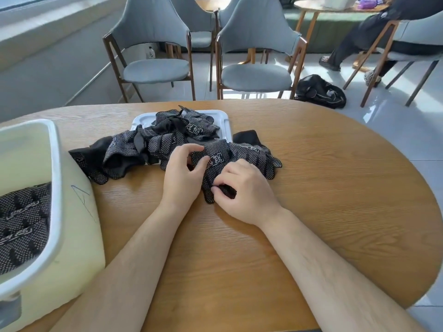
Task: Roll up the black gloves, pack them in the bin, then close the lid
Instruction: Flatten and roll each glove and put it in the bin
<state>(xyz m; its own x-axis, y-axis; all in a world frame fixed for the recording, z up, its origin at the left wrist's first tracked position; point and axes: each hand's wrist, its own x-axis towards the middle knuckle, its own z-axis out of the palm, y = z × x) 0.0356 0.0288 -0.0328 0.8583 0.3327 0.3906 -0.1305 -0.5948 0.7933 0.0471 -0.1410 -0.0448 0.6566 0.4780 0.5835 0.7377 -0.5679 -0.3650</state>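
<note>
A heap of black gloves with white dots (153, 144) lies across the middle of the wooden table (335, 188), partly on a white lid (221, 121) lying flat. One glove (217, 159) stretches from the heap toward me. My left hand (183, 174) pinches its left side at the middle. My right hand (242, 190) grips its near end, where the fingers are curled into a small roll. At the left stands a pale yellow bin (79, 226) with a white rim, uncovered, with rolled black gloves (24, 221) packed inside.
Two grey upholstered chairs (256, 75) stand beyond the table's far edge. A black bag (321, 91) lies on the tiled floor to the right of them. A person sits on a chair (417, 39) at the back right beside another table.
</note>
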